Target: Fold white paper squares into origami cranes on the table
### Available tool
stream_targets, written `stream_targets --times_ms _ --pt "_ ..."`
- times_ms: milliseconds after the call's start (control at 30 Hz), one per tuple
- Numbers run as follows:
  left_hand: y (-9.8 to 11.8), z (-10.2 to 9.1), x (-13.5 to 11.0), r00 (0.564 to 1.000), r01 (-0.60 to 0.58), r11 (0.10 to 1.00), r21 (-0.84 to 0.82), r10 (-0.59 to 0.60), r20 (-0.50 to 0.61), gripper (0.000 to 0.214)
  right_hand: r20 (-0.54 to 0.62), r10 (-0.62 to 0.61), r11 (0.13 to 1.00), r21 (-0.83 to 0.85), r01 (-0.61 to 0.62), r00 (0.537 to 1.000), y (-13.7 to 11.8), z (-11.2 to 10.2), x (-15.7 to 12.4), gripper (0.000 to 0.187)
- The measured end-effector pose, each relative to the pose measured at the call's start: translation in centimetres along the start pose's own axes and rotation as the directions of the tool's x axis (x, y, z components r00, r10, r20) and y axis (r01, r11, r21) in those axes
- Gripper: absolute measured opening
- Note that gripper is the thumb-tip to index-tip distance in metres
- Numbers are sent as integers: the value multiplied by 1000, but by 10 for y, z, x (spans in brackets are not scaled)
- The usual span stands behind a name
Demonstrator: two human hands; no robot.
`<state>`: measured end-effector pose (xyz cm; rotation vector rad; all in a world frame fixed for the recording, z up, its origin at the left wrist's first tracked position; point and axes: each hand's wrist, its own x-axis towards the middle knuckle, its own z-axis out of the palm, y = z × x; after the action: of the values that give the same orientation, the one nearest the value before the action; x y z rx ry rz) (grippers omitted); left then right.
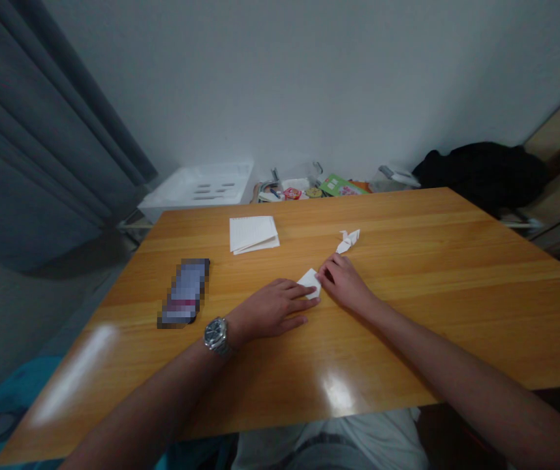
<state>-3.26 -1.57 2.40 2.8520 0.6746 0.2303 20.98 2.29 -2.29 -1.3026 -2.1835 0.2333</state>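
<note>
One phone (185,292) lies left of centre, one paper stack (253,234) above centre. Mid-frame, the left hand (275,307), fingers spread, rests on one folded paper (311,281); the right hand (342,279) bunches at its right edge, whether pinching I cannot tell. One paper figure (348,242) sits beyond; open table (456,261) reaches the frame's right edge.

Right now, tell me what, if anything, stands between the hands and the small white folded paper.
Nothing visible does: the left hand reaches onto the small white folded paper, and the right hand is at its right edge.
</note>
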Motion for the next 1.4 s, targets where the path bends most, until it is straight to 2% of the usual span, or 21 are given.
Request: stream_targets --times_ms 200,467,600,767,933,1400 --pt "1 0 0 1000 8 1000 -23 -8 -21 48 23 14 1000 1 -14 1000 -1 -2 0 13" --pt "2 1 0 998 37 998 -51 -40 -46 51 56 -53 993 107 47 997 6 -9 -3 8" --pt "3 1 -1 998 37 998 -58 -40 -50 50 108 -89 990 117 76 990 8 -14 -6 17" --pt "3 0 -1 997 56 997 -46 -58 -47 50 123 -48 995 94 36 991 8 -14 -7 18" --pt "3 -1 -1 998 46 998 -35 -47 -32 49 96 -13 991 131 0 995 12 -9 -3 7" --pt "1 2 0 999 21 999 -25 -22 -44 48 78 -22 1000 7 22 997 4 -5 -2 10"
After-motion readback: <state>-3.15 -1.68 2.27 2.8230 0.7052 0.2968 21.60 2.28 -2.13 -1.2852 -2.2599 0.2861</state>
